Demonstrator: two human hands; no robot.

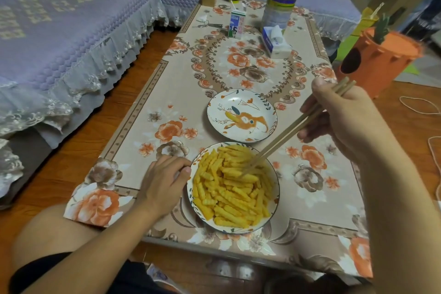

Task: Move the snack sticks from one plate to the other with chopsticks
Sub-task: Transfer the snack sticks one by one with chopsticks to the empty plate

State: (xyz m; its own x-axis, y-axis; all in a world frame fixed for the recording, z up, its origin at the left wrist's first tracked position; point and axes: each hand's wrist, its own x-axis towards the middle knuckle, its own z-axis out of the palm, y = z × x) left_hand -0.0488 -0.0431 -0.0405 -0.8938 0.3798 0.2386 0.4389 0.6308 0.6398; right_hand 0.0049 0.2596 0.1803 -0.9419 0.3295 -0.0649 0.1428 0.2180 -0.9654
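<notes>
The full plate [232, 228] sits at the near edge of the desk [152, 93], heaped with yellow crinkled snack sticks [229, 188]. Everything else can be placed from it. Just beyond it, almost touching rim to rim, lies the empty plate [242, 116] with an orange animal painted inside; no stick lies on it, so the transfer looks to be at its very start.

The left hand [164, 180] rests on the desk against the full plate's left rim, fingers curled and thumb touching the edge, probably to keep the plate from sliding while the sticks are picked. It grasps nothing.

To the right of and above the full plate, the right hand [341, 122] has its grip closed around 2 chopsticks [293, 127], held high on their shafts so the tips slant down into the far side of the heap. The tips are blurred among the sticks, so whether they pinch 1 cannot be told.

Well beyond the empty plate stand a milk carton [236, 24], a tissue pack [275, 42] and a tin [278, 9].
</notes>
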